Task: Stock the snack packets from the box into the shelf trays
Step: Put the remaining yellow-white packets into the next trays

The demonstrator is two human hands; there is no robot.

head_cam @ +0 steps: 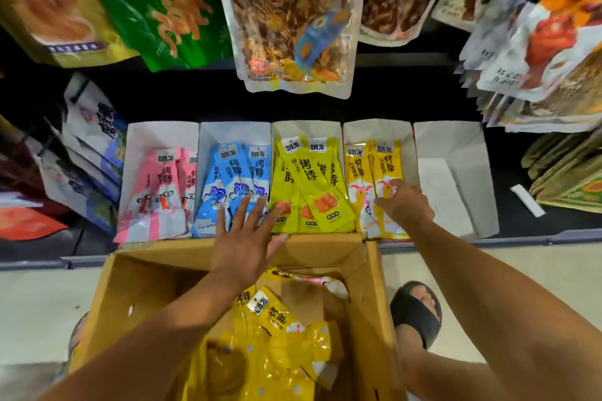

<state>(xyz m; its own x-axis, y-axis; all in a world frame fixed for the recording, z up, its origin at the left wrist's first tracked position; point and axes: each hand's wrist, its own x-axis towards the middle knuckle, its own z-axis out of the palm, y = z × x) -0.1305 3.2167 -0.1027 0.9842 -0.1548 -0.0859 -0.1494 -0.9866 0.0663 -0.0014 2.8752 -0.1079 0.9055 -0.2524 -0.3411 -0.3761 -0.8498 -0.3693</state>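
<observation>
Shelf at 12 o'clock from the person carries a row of five white trays. The cardboard box stands open at 6 o'clock, its far flap up against the shelf's front edge. Four trays hold packets in pink, blue, lime and yellow, and the empty tray sits at the row's 3 o'clock end. Loose yellow packets lie heaped in the box toward its 6 o'clock wall, crumpled over one another. The right hand lies on the stocked yellow packets in the fourth tray, fingers bent down onto the film; whether it pinches one or merely presses, I cannot tell. The left hand is open, fingers straight and spread above the near ends of the blue and lime trays. These packets look light, thin and floppy, with glossy film likely to slide. A bundle is probably best taken across its middle, thumb under and fingers over, squeezed flat, since holding one sealed end would let them fan and droop.
</observation>
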